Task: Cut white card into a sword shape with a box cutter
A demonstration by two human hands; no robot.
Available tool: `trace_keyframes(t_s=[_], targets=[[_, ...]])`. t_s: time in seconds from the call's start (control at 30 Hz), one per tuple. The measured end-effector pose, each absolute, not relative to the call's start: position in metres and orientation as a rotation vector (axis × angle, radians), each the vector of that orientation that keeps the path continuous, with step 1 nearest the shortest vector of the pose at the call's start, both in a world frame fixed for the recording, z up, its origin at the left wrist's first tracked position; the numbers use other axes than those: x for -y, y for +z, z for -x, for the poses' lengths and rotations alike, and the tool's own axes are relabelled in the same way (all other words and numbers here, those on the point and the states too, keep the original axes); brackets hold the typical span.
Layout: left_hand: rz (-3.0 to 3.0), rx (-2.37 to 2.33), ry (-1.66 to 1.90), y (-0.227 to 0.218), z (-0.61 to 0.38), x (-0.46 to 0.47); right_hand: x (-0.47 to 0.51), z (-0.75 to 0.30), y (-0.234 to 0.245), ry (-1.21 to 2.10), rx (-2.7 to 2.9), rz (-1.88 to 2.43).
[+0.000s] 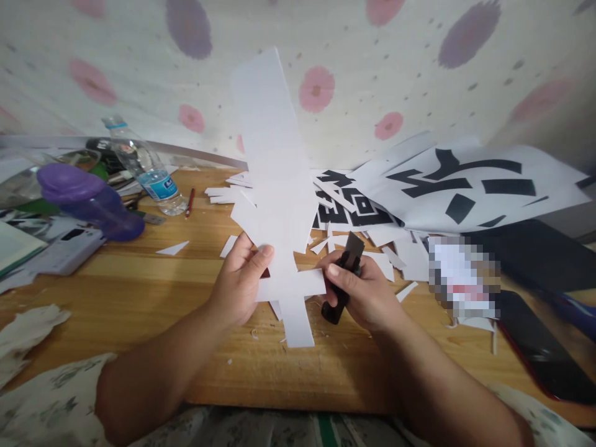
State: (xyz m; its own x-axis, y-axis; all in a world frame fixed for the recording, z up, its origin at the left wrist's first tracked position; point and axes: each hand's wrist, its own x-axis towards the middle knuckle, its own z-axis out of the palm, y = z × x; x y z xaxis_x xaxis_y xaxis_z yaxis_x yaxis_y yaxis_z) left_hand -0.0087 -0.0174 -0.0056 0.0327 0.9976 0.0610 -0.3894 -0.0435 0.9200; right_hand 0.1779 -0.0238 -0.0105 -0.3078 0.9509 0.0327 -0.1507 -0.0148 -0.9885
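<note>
My left hand (242, 279) grips a white paper cutout (282, 205), its thumb pressed flat on the front. The cutout stands raised over the table, with a long wide upper part, a short crossbar and a narrow lower stem. Closed around a black utility knife (342, 285) is my right hand (365, 288), its thumb along the handle and a dark, wide end pointing up. The tip of the crossbar reaches my right fingers; whether they pinch it I cannot tell. White paper scraps (328, 239) lie behind both hands.
On the left are a purple container (93, 202), a water bottle (149, 167) and a red pencil (190, 202). Printed sheets with black characters (465, 180) lie back right, against a floral curtain (316, 37). A dark phone (544, 347) rests on the wooden table (279, 385) at right.
</note>
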Motion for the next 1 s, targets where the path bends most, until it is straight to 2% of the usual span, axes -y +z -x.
trace_keyframes(t_s=[0.27,0.57,0.67,0.83,1.0], targets=[[-0.922,-0.811,1.245,-0.005,0.010,0.017,0.026,-0.175,-0.003,1.390,1.406,1.063],[-0.939,-0.758,1.119,-0.014,0.010,0.013,0.031,-0.174,0.001,0.971,1.604,1.048],[-0.916,-0.729,1.109,-0.013,0.011,0.012,0.032,-0.179,0.003,1.045,1.650,0.917],[-0.968,-0.615,0.945,-0.009,0.017,0.011,0.032,-0.192,0.006,1.403,1.766,0.611],[-1.078,-0.498,0.796,-0.015,0.022,0.008,0.032,-0.187,0.008,1.419,1.955,0.584]])
